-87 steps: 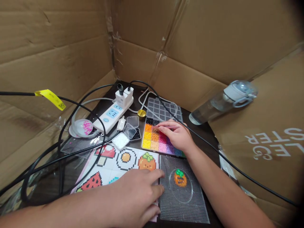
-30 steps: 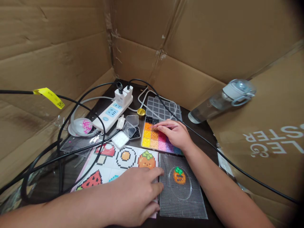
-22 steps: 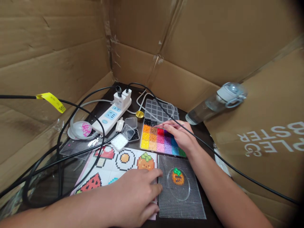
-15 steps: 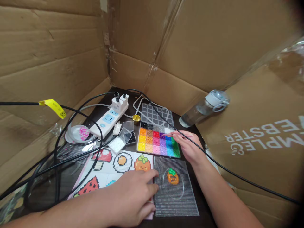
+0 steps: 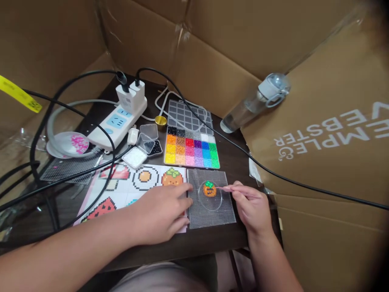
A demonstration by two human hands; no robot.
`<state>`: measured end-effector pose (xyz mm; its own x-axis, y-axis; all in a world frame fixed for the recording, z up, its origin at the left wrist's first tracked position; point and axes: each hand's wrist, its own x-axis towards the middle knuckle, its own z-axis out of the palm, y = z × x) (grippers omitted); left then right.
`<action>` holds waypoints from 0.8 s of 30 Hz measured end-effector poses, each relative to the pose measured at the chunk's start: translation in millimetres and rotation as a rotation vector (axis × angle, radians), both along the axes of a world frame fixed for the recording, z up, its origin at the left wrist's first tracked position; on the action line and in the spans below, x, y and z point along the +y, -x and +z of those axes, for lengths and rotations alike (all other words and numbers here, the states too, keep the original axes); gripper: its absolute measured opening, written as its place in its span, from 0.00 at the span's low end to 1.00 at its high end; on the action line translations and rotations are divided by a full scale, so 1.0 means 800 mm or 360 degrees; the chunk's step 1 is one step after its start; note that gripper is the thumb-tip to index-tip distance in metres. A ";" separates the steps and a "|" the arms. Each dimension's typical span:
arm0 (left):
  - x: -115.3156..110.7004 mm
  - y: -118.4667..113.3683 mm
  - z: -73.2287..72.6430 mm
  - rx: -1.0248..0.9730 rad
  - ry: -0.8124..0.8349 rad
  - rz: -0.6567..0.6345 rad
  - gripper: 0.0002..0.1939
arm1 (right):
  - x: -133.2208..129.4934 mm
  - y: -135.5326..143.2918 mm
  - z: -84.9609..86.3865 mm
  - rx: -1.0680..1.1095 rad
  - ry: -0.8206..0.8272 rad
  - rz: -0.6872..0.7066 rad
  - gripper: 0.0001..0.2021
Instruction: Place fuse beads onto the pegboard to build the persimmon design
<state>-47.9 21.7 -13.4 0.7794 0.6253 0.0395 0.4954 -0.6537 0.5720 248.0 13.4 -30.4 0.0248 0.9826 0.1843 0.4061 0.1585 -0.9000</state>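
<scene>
My right hand grips pink tweezers, whose tips reach the right edge of a small orange bead figure with a green top. The figure lies on a clear pegboard, inside a faint round outline. Whether a bead sits between the tips is too small to tell. My left hand rests with fingers spread on the pattern sheet, its fingertips at the pegboard's left edge. Above the board stands the bead box, with many coloured compartments and its lid folded back.
A power strip with plugged-in chargers, a dish of pink and white beads, and small clear cases are at the left. Black cables cross the table. A bottle leans at the back right against cardboard.
My right hand has come down from above the bead box to the bead figure, tweezers in hand. The camera view has shifted, and my left hand stays on the sheet by the board.
</scene>
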 end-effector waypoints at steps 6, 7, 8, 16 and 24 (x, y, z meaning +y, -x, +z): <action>0.000 0.000 -0.001 0.0006 -0.0021 0.0002 0.15 | -0.002 0.010 0.004 -0.0047 0.0046 0.0154 0.05; -0.001 0.000 -0.001 0.0004 -0.0029 0.0003 0.15 | -0.002 0.011 0.006 -0.0059 0.0047 0.0166 0.06; -0.001 0.000 -0.001 0.0005 -0.0037 0.0003 0.15 | -0.002 0.013 0.008 -0.0070 0.0048 0.0172 0.06; -0.001 0.000 -0.002 0.0004 -0.0049 -0.0004 0.15 | -0.003 0.015 0.011 -0.0142 0.0066 0.0180 0.05; -0.002 0.001 0.000 0.0026 -0.0052 -0.0010 0.15 | -0.002 0.017 0.011 -0.0171 0.0011 0.0206 0.07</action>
<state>-48.7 20.3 -13.6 0.7842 0.6187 0.0470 0.5003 -0.6752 0.5420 234.8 12.1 -21.3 -0.1215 0.9776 0.1721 0.4765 0.2096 -0.8538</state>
